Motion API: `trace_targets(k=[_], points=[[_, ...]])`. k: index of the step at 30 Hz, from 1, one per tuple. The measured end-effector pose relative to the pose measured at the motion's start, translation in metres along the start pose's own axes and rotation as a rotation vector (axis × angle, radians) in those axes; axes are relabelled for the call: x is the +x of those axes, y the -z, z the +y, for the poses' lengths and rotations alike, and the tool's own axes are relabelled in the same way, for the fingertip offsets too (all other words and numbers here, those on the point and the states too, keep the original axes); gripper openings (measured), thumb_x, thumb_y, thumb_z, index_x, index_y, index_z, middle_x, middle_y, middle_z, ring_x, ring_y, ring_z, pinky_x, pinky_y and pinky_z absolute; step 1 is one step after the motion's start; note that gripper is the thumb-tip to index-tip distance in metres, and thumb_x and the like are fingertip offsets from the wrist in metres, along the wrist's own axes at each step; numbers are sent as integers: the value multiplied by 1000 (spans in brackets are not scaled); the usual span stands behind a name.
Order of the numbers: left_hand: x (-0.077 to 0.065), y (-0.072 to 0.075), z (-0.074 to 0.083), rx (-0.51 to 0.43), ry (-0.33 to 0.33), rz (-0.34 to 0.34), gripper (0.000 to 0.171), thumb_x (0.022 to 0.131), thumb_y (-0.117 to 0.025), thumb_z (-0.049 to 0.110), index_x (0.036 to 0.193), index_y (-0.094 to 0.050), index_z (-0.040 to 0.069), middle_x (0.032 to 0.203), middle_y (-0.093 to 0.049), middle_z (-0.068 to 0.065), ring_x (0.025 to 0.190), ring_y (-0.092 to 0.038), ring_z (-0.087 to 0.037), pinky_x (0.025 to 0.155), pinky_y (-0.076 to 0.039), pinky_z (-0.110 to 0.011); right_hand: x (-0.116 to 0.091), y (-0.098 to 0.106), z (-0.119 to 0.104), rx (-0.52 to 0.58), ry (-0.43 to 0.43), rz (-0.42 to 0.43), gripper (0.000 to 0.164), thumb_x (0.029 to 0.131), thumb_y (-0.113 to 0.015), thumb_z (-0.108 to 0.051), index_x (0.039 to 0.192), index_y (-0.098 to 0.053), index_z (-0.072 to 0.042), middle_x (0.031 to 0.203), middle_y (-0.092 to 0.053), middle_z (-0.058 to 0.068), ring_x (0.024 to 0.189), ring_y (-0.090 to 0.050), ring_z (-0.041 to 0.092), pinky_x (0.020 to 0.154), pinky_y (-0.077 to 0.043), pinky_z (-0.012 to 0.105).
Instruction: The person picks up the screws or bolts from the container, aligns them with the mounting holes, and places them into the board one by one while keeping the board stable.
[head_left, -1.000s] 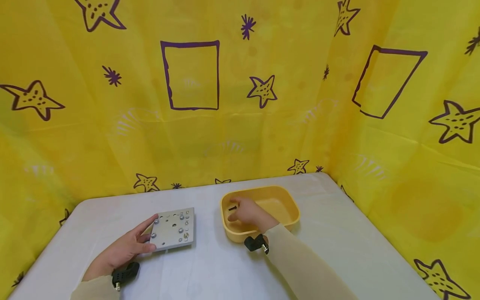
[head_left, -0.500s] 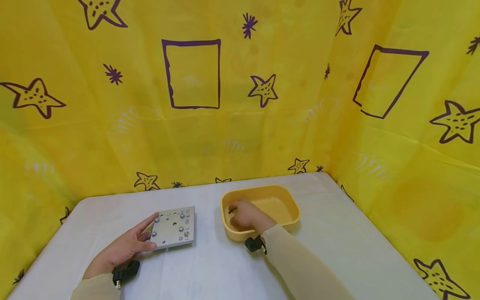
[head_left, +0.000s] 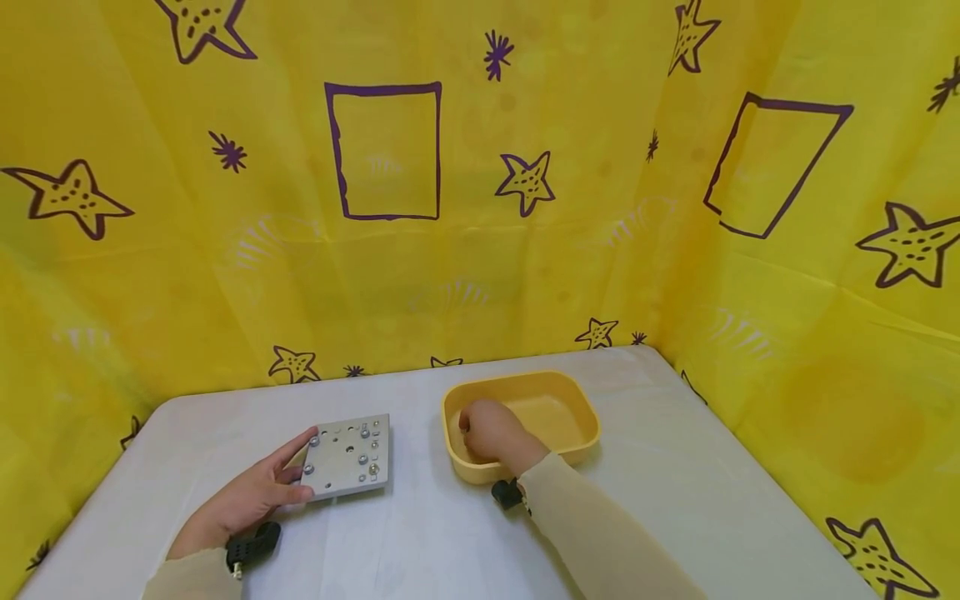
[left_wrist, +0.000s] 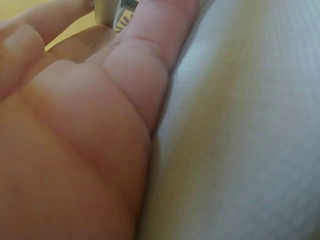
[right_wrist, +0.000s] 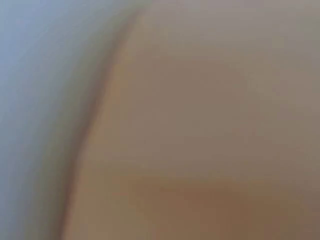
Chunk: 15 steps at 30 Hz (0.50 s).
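Observation:
My left hand (head_left: pixel 251 496) grips the left edge of a flat square metal plate (head_left: pixel 337 467), its thumb at the near corner and a finger at the far one. Holes and several bolt heads dot the plate's upper face. In the left wrist view, the palm (left_wrist: pixel 90 135) fills much of the picture and only a bit of metal (left_wrist: pixel 106 12) shows at the top. Inside a yellow plastic bin (head_left: pixel 566 392), my right hand (head_left: pixel 495 433) has its fingers curled about a small dark screw (head_left: pixel 464 428), mostly hidden by them. The right wrist view is a blur.
A white-covered table (head_left: pixel 420 550) lies under the plate and bin. Behind it and along the sides hangs a yellow curtain (head_left: pixel 480 267) with printed stars. A black wrist camera (head_left: pixel 253 543) sits on the left wrist, another (head_left: pixel 507 493) on the right.
The right hand's fingers have curled in and turned over, so the dark screw, plainly seen before, is now almost covered. My left hand and the plate stay in place.

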<state>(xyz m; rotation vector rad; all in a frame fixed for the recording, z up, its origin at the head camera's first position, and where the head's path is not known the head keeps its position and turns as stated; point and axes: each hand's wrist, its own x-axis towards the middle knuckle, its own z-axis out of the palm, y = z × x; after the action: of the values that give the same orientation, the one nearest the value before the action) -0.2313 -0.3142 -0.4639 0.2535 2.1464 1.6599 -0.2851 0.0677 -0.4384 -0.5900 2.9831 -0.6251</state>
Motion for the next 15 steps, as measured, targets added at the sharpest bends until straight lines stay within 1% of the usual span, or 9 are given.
trace_targets(k=[2,3,5,8,10,12,14,15], points=[[0,0,1,5,3,1,103,87,-78,12,162,-7,19,160,-5,-31,134,-41,-42,101,-46,-39,-1,4,1,105,-56,7,20,87,-63,-4,103,-73,-8,91,-67,-2,80,-57,15,79,-50,30],[0,0,2,6,2,1,104,87,-78,11,162,-7,19,160,-5,-31,134,-41,-43,101,-45,-39,-1,7,2,188,-92,20,23,86,-63,-4,108,-72,-6,95,-68,0,82,-57,16,80,-50,32],[0,-1,3,8,10,11,104,86,-79,12,162,-8,19,160,-5,-31,135,-39,-44,101,-46,-40,-1,13,4,379,-171,40,29,85,-64,-2,113,-71,-4,100,-67,3,84,-57,19,80,-50,34],[0,-1,3,6,17,22,105,85,-80,12,162,-9,19,161,-5,-30,137,-36,-45,101,-45,-41,-2,23,4,667,-254,81,31,83,-65,1,114,-69,-1,104,-67,7,87,-57,22,79,-50,35],[0,-1,3,6,18,24,105,85,-80,11,162,-9,19,161,-5,-30,137,-35,-46,102,-45,-42,1,30,3,836,-279,101,30,83,-64,4,113,-68,0,105,-67,11,86,-58,22,78,-50,34],[0,-1,3,4,21,27,105,85,-80,11,162,-9,19,161,-5,-30,137,-34,-46,102,-44,-43,5,35,1,996,-280,110,29,83,-63,9,111,-67,1,106,-67,15,84,-59,22,79,-50,34],[-1,-1,3,5,25,31,105,85,-80,11,162,-9,19,161,-5,-30,138,-33,-46,103,-44,-44,11,39,-3,1114,-287,109,28,84,-62,11,110,-68,2,105,-67,19,82,-61,22,79,-52,35],[-1,-1,2,6,26,33,105,84,-80,11,162,-10,20,161,-5,-30,138,-33,-46,103,-43,-44,14,41,-5,1153,-291,106,28,84,-62,11,110,-68,2,104,-67,19,81,-63,22,78,-53,35]])
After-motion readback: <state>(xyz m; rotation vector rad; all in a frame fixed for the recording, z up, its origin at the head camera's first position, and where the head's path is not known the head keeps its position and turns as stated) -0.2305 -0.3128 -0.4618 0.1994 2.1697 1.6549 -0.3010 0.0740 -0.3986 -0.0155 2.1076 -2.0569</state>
